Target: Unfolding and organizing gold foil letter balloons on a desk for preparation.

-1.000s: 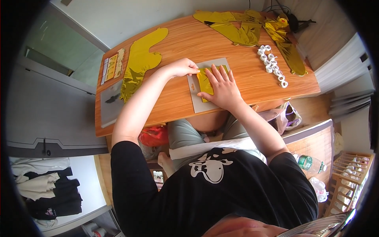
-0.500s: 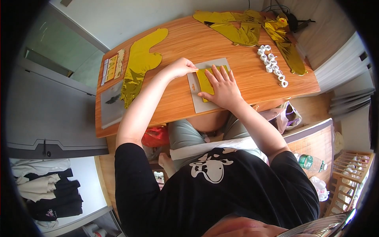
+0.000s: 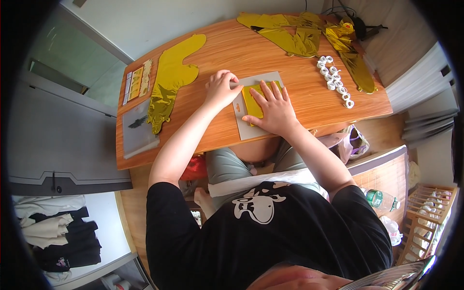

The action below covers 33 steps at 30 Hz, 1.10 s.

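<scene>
your right hand (image 3: 273, 108) lies flat with fingers spread wide, pressing on a folded golden foil sheet (image 3: 253, 106). this foil is on a grey card (image 3: 246, 131) with a hanging hole, near the front edge of the wooden desk (image 3: 212, 145). your left hand (image 3: 223, 91) is narrow, its fingers bent and the thumb tip close to the upper left corner of the foil; i cannot tell if it pinches something.

at the left end of the desk there is a clear plastic pouch (image 3: 137, 142); a dark thin shape shows at it, but i cannot tell whether it is inside or printed. beside it lies a flat gold foil balloon (image 3: 175, 72), and behind this, a printed card (image 3: 137, 82). two more foil pieces (image 3: 295, 36) are at the far right, with small white ribbon rolls (image 3: 333, 79) in front of them.

below the desk, a red plastic bag (image 3: 195, 169) is partly hidden by your left forearm. on your right, a carry bag (image 3: 345, 146) has something dark in its opening. a clear bottle (image 3: 382, 199) with green label lies near a white plastic bag (image 3: 391, 231); next to them, a slatted wooden rack (image 3: 425, 217) contains whitish things. at lower left, the open wardrobe (image 3: 110, 224) holds white and black clothes (image 3: 79, 237).
</scene>
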Available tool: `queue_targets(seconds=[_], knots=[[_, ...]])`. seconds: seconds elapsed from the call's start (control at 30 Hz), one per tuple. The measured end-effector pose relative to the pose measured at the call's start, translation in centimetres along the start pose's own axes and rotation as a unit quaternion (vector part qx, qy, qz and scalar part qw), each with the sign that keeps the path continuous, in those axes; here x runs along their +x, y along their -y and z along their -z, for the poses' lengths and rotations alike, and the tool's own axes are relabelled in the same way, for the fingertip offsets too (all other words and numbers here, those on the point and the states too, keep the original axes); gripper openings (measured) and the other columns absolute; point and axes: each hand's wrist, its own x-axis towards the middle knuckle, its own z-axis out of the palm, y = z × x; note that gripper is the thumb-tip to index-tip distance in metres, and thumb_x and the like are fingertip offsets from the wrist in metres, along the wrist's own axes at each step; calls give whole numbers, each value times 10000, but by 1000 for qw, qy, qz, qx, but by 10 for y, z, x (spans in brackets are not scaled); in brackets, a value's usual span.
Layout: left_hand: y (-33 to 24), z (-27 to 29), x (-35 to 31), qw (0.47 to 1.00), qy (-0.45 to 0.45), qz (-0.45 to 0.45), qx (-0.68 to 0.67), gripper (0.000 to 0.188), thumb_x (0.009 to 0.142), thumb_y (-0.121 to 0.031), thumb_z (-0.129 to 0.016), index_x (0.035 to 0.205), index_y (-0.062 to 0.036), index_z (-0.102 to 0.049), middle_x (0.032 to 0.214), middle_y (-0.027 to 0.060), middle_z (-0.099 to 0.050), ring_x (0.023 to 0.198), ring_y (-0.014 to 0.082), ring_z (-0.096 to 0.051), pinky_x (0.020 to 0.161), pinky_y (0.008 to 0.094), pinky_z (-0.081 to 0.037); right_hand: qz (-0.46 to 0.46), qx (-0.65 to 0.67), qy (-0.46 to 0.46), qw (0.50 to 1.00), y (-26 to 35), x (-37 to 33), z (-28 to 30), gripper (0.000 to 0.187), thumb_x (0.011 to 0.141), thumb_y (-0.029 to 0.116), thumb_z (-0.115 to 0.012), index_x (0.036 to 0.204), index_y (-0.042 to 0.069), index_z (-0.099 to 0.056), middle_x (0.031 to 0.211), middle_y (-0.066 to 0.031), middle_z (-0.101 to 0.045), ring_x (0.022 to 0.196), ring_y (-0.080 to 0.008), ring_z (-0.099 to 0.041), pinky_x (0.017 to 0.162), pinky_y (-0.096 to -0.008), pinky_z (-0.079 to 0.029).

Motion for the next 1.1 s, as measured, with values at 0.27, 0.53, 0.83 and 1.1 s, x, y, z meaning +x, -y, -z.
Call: queue_targets(seconds=[0.27,0.53,0.83,1.1], knots=[[-14,5,-21,981,44,-187,6,286,989,-225,-591,1256,-134,-642,1273,123,-641,1164,307,-614,1053,506,-391,-1,-1,0,1000,-1,2,-1,953,835,849,-465,1525,193,-450,1600,-182,-360,1490,-419,-289,1202,-602,-211],[-14,11,-41,957,142,-248,43,707,1017,-380,-555,1533,42,-321,1573,239,-381,1477,338,-364,1221,530,-255,-3,9,-6,1000,0,1,-1,992,820,847,-498,1549,181,-407,1599,-177,-365,1489,-417,-295,1209,-589,-207],[-32,26,-40,955,190,-211,85,998,837,-645,-672,1513,29,-382,1582,208,-385,1505,283,-320,1249,539,-174,-95,348,1,933,-32,10,-7,811,997,553,-527,1591,67,-266,1621,-205,-324,1522,-345,-265,1236,-442,-200],[-24,19,-41,958,189,-200,84,1069,816,-714,-655,1534,17,-351,1602,207,-353,1512,288,-307,1245,569,-134,-31,331,8,943,-44,25,17,529,1019,289,-594,1486,72,-473,1547,-151,-455,1420,-315,-439,1162,-448,-347]])
